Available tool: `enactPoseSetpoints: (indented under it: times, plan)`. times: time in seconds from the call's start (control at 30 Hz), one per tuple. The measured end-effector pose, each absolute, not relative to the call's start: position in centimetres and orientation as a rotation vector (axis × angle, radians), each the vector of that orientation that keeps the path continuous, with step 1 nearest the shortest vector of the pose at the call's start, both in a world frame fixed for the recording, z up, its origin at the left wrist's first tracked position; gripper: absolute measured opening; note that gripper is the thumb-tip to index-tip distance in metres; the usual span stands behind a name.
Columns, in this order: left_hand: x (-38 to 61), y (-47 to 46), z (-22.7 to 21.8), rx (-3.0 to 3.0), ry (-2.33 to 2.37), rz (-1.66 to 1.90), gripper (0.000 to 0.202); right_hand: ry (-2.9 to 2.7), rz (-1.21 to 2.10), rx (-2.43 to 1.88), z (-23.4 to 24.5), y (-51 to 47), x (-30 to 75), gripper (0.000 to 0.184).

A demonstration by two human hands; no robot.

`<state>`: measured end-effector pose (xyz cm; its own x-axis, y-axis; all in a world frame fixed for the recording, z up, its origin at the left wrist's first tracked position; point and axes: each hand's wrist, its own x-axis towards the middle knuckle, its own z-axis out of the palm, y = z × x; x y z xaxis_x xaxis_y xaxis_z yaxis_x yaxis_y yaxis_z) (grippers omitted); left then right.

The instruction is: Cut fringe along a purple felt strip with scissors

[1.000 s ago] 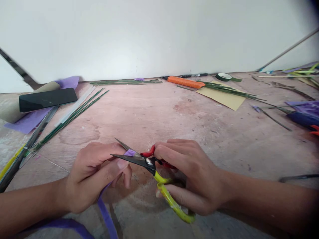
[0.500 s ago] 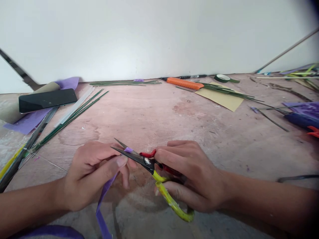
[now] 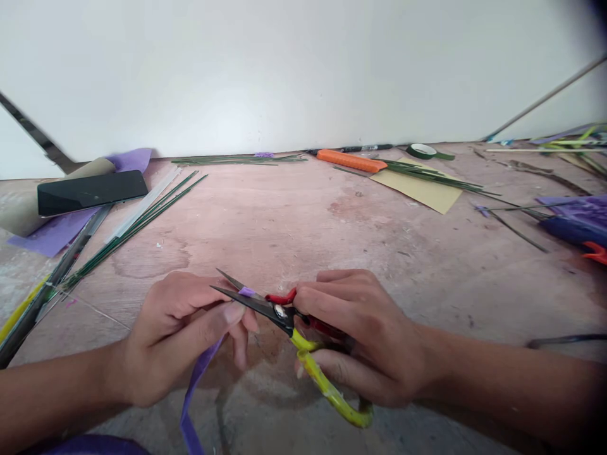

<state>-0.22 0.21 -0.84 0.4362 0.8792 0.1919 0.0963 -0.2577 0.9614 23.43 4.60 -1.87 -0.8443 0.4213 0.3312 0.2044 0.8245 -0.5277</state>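
Note:
My right hand [image 3: 363, 335] is closed round a pair of scissors [image 3: 284, 314] with yellow and red handles. Their dark blades point left and stand slightly apart. Between them shows the end of a purple paper strip [image 3: 199, 373]. My left hand [image 3: 187, 335] pinches this strip between thumb and fingers, right beside the lower blade. From the pinch, the rest of the strip hangs down past the near edge of the view. Another purple band [image 3: 95, 444] curves along the bottom left.
At the left lie a black phone [image 3: 92, 191] on a roll and purple paper, and green wires [image 3: 137, 224]. Farther back are an orange cutter [image 3: 351, 160], yellow paper [image 3: 422, 189] and green tape [image 3: 422, 151]. Navy-handled pliers [image 3: 569, 230] lie right. A white wall [image 3: 303, 76] rises behind.
The scissor blades have closed a little around the strip's end. Both hands sit slightly lower, otherwise in nearly the same place.

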Motion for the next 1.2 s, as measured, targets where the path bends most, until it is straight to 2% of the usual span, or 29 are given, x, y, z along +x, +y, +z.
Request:
enactPoseSetpoints:
  times: [0.8,1.0,1.2]
  plan:
    - [-0.13,0.10,-0.91,1.605,0.854,1.006,0.027,-2.537,0.584,-0.531,-2.14,4.45,23.40,0.022]
    - [-0.47,0.02,-1.13,1.659,0.877,0.944,0.033,-2.547,0.601,-0.571,-2.07,4.36,23.30,0.021]
    - [-0.35,0.05,-1.03,1.661,0.837,0.934,0.028,-2.565,0.578,-0.557,-2.03,4.49,23.34,0.022]
